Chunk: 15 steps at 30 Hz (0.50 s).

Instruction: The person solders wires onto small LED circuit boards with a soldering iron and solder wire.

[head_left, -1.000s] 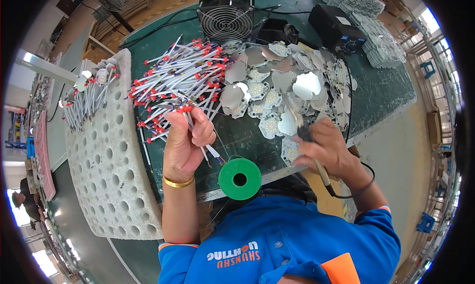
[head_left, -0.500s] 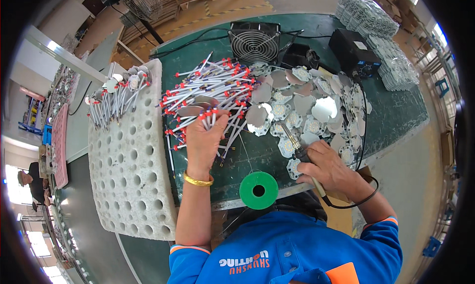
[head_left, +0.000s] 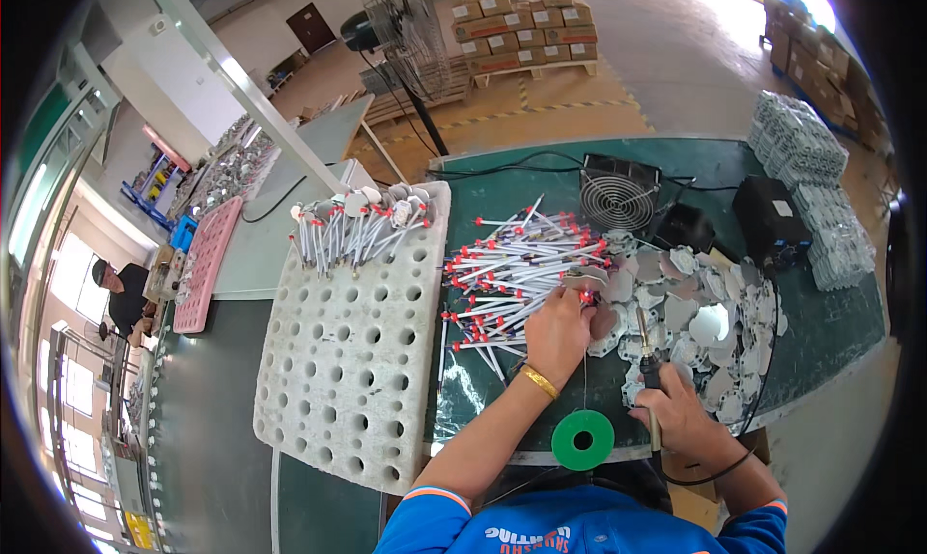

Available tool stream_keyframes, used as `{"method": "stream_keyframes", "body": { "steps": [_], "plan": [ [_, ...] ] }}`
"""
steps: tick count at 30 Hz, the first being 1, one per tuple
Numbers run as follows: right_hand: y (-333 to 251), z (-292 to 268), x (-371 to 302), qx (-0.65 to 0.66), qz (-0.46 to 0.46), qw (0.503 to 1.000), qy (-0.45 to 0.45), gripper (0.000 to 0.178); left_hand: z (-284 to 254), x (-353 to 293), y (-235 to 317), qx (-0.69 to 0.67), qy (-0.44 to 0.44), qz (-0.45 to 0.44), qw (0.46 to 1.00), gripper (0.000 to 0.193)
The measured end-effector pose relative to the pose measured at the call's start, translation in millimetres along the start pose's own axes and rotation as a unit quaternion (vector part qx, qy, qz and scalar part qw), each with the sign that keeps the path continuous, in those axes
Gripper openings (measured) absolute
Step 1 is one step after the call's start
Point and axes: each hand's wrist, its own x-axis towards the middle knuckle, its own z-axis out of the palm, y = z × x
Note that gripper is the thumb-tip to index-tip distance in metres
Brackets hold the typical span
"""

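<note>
My left hand [head_left: 558,334], a gold bangle on its wrist, is closed at the right edge of a pile of white-sleeved wires with red ends [head_left: 521,264]. Red wire ends show at its fingertips and a greyish disc [head_left: 586,278] lies just beyond them; the fingers are partly hidden. My right hand [head_left: 680,417] grips a soldering iron [head_left: 653,373], whose metal tip points up and away beside the left hand. To the right lies a heap of LED boards and silvery discs [head_left: 710,324]. Near the table's front edge is a green solder spool [head_left: 602,440], its thin strand running toward my left hand.
A white foam board with holes [head_left: 333,361] stands on the left, bearing wired discs [head_left: 357,228] at its far end. Behind the heaps are a small fan [head_left: 618,199] and a black box [head_left: 770,221]. Stacked silvery parts [head_left: 797,139] occupy the far right. The iron's cord [head_left: 715,477] loops beside my right forearm.
The whole view has swung, showing more of the room. My left hand has moved right across the wire pile, closer to the iron. The iron now points more straight ahead, still in my right hand.
</note>
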Motion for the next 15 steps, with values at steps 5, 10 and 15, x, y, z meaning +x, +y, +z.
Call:
{"method": "stream_keyframes", "body": {
  "steps": [5, 10, 15],
  "plan": [
    [0.7, -3.8, 12.2, 0.022, -0.017, 0.996, 0.079, 0.035, -10.2, 5.2, -7.0, -0.012, 0.011, 0.016, 1.0, 0.03],
    [2.6, -10.4, 38.1, 0.012, -0.055, 0.984, 0.169, 0.035, -26.0, 7.6, 2.1, -0.494, -0.099, -0.106, 0.857, 0.019],
    [-0.1, -5.6, 71.6, 0.028, -0.058, 0.971, 0.231, 0.035, -26.8, 3.6, -2.8, -0.662, -0.182, -0.172, 0.706, 0.022]
  ]
}}
